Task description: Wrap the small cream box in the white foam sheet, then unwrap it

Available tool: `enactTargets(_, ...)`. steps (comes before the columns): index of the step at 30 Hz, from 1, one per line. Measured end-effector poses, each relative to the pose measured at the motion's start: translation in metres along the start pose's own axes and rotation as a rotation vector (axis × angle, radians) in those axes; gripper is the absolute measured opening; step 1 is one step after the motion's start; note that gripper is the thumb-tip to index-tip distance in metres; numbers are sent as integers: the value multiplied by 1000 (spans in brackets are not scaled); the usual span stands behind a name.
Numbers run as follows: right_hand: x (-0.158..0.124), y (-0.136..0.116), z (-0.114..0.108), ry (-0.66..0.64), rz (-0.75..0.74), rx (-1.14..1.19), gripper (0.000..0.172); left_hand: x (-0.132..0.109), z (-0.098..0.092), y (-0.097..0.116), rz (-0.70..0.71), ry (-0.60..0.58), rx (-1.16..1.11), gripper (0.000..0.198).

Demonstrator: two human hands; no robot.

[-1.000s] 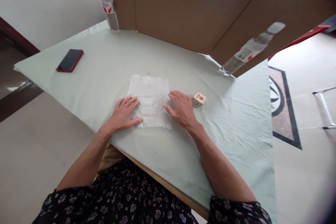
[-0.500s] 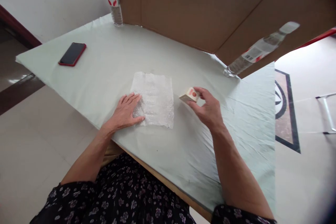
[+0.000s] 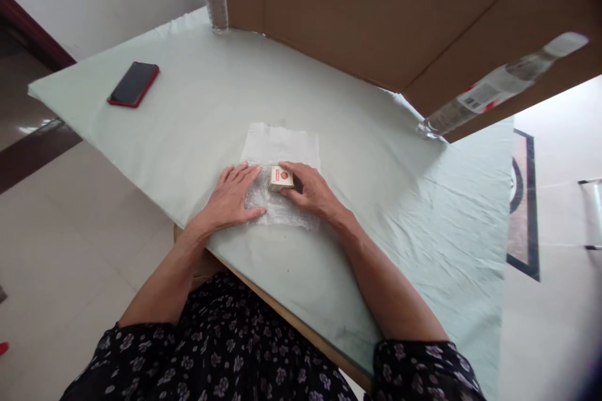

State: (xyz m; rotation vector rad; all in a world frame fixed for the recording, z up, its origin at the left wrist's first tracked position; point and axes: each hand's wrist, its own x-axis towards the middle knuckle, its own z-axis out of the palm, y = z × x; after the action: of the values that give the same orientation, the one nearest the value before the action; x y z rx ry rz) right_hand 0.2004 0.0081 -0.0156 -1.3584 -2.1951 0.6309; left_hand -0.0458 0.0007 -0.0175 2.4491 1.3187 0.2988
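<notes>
gripping the small box (image 3: 281, 179) from its right, my right hand (image 3: 314, 192) has it over the middle of the bubble wrap (image 3: 282, 143), my left hand (image 3: 229, 202) lying open across the left edge, apart from it.

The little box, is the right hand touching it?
Touching. The head view shows the right hand gripping the little box at its right end, with a finger along the top edge and the thumb near the bottom.
</notes>
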Motion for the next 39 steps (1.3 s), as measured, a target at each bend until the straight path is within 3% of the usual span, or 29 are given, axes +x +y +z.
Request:
enactTargets(9,-3,1,3,45,18,11,57,0,-1,1,-15,-20,7,89)
enactTargets(15,-4,-1,3,48,8,23,56,-5,-6,0,6,35,-57,85)
enactTargets(20,-4,1,1,46,-33,50,58,-22,-17,20,96,82,-25,73)
enactTargets(25,-7,10,3,57,-38,153,68,-27,-8,45,163,87,74,55)
enactTargets(29,-9,16,5,70,-31,256,72,-23,2,52,154,181,77,36)
enactTargets(39,-9,15,6,64,14,294,72,-22,3,53,185,384,74,16)
